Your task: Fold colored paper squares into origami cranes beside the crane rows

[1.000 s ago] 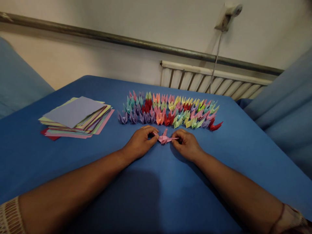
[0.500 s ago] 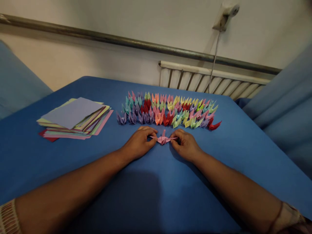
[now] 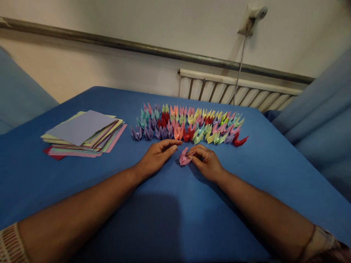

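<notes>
A pink paper crane (image 3: 184,158) is pinched at its right side by the thumb and fingers of my right hand (image 3: 206,161). It sits just above or on the blue cloth; which of the two I cannot tell. To its left, my left hand (image 3: 157,155) holds nothing, with its fingers stretched toward the crane and the thumb apart from them. Beyond both hands stand several rows of folded paper cranes (image 3: 189,124) in purple, red, orange, pink, yellow, green and blue.
On the left lies a stack of coloured paper sheets (image 3: 79,128), a lilac one on top. A blue cloth (image 3: 153,233) covers the table. Behind it are a white radiator (image 3: 214,89) and a metal pipe (image 3: 137,47) along the wall, with curtains (image 3: 323,109) at the sides.
My left hand has let go of the crane's left wing, and its fingers have straightened. The crane has turned and tilted in my right hand, which keeps its hold.
</notes>
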`<state>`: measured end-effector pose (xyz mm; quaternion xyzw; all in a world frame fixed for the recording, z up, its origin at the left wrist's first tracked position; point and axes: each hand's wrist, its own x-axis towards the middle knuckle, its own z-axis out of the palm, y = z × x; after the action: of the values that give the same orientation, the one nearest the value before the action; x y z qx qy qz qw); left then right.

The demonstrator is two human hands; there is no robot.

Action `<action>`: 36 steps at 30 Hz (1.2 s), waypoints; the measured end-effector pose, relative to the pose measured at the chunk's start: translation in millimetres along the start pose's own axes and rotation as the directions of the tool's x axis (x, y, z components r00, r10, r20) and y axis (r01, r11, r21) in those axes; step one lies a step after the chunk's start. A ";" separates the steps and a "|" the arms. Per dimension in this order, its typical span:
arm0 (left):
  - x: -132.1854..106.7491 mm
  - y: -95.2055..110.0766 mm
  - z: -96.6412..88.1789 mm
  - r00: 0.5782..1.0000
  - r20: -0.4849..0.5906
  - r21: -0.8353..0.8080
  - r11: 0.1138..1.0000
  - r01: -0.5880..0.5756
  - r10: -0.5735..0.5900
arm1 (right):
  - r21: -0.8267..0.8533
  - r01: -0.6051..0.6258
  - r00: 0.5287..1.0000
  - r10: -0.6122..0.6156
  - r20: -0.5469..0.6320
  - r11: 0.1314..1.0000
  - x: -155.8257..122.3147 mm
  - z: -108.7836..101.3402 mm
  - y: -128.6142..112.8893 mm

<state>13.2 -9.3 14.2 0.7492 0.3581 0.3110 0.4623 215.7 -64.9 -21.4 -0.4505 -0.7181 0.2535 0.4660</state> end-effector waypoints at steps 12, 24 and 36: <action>9.6 -8.5 -8.4 0.946 0.313 -0.093 0.994 -0.061 0.088 | 0.026 0.022 0.989 -0.026 0.148 0.999 -3.7 0.0 -8.4; 10.8 -11.4 1.3 0.983 0.178 -0.056 0.997 -0.043 0.053 | -0.001 -0.058 0.991 0.058 0.119 0.998 -6.2 4.3 -10.5; 13.1 -12.1 -3.5 0.969 0.213 -0.022 0.992 -0.122 0.124 | -0.027 -0.012 0.992 0.016 0.125 1.000 -6.7 2.9 -9.7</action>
<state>14.6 7.0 6.2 0.7971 0.2579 0.2582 0.4810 210.2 -75.2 -18.0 -0.4447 -0.7460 0.2753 0.4122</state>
